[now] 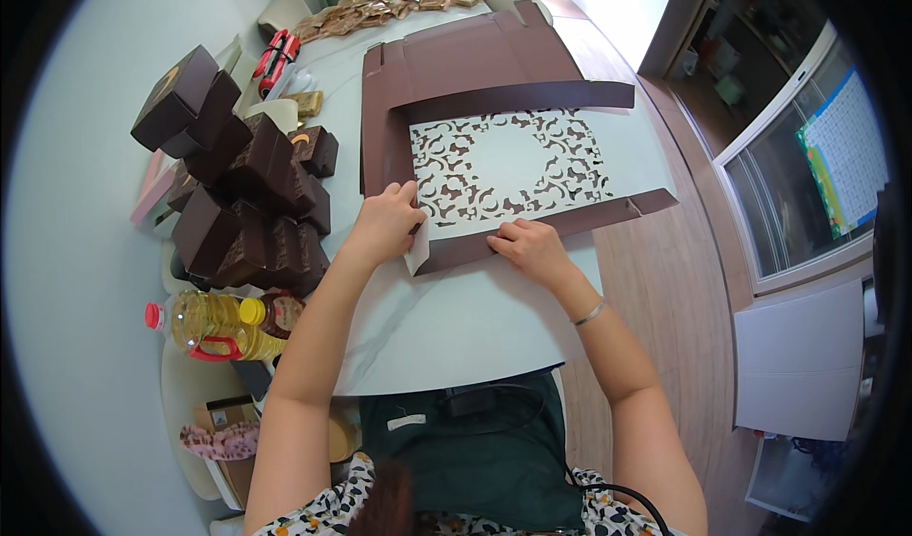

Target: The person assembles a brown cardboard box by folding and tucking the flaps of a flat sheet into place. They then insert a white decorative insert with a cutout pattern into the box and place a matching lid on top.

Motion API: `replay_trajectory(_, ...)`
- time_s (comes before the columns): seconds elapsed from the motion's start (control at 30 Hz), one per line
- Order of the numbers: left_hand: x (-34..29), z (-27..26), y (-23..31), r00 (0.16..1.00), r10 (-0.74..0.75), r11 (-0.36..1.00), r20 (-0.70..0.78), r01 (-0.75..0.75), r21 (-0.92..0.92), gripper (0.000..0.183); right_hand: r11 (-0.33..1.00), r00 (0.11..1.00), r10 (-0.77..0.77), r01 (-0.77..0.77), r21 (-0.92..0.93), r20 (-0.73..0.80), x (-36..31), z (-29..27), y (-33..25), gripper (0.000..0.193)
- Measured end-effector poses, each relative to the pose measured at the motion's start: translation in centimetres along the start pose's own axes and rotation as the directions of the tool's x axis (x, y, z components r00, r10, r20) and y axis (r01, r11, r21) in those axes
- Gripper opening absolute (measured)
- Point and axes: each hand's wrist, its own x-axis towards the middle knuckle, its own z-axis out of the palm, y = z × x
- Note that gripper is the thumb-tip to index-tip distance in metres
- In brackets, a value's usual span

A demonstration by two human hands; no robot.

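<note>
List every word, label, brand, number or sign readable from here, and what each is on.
None reads clearly.
Chart at the glass door: fine print, too small.
White tag on the dark green cloth: too small to tell.
Yellow-capped bottle: label too blurred.
Cardboard box: small marking, too small.
Brown carton at the left hand and right hand: no lettering visible.

Left hand (386, 223) curled, right hand (530, 250) likewise
</note>
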Motion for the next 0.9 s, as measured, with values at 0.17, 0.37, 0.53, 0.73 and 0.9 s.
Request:
replay_trajectory(0.17, -0.5, -0.1, -0.1, 0.999, -0.008, 1.000, -0.043, 0.007, -0.026, 0.033, 0.999, 1.000, 0.021, -0.021, 0.026, -0.016, -0.2, 0.3, 0.0, 0.013)
replay_trajectory(0.37, -1.6, 0.0, 0.0, 0.988, -0.066, 0.988, -0.139, 0.045, -0.150, 0.026, 0.998, 0.999, 0.028, -0.029, 0.056, 0.019, -0.1, 0.1, 0.0, 0.013)
replay_trajectory(0.53, -1.1, -0.3, 0.0, 0.994, 0.009, 0.986, -0.113, -0.028, -0.167, 0.022, 0.998, 0.999, 0.019, -0.022, 0.054, 0.051, 0.1, -0.1, 0.1, 0.016)
replay_trajectory(0.73, 0.8, -1.0, -1.1, 0.961, 0.272, 0.959, -0.042, -0.274, -0.072, 0.017, 0.999, 0.996, 0.021, -0.025, 0.035, 0.089, 0.1, -0.3, 0.0, 0.018)
replay_trajectory(0.9, 3.1, -1.5, -1.5, 0.916, 0.236, 0.968, 0.326, -0.194, -0.156, 0.018, 1.000, 0.996, 0.017, -0.019, 0.020, 0.090, 0.0, -0.2, 0.1, 0.019)
